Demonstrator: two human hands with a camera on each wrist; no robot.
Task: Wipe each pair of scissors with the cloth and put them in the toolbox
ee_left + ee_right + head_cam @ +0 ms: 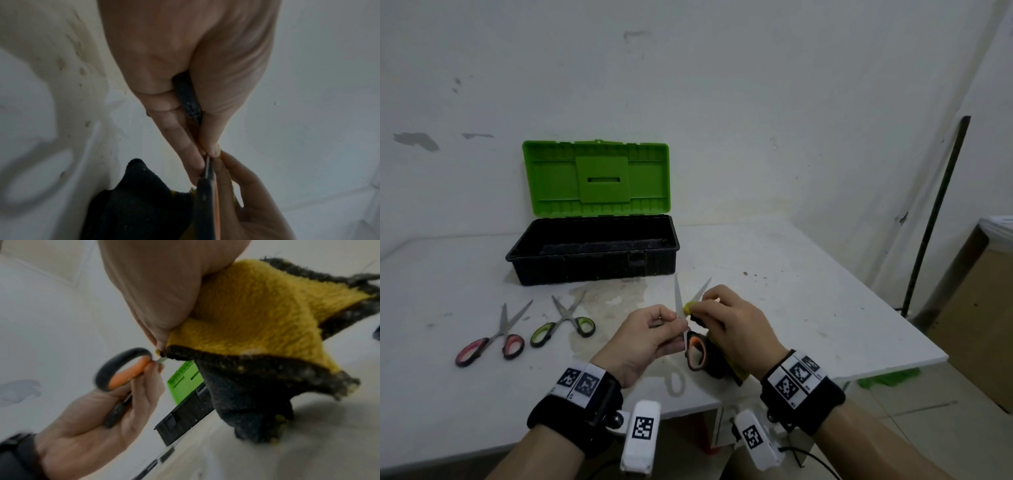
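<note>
left hand (645,337) pinches the orange-handled scissors (693,337) near the pivot, fingers curled round one handle loop; blades spread, points up, held above the white table (791,291); right hand (736,325) pinches the yellow-and-black cloth (257,318) round one blade, remainder of cloth hanging below the palm; toolbox (592,257) stands open behind, green lid upright; red-handled scissors (494,337) and green-handled scissors (566,323) lie side by side on the table, left of the hands, blades parted.
</note>
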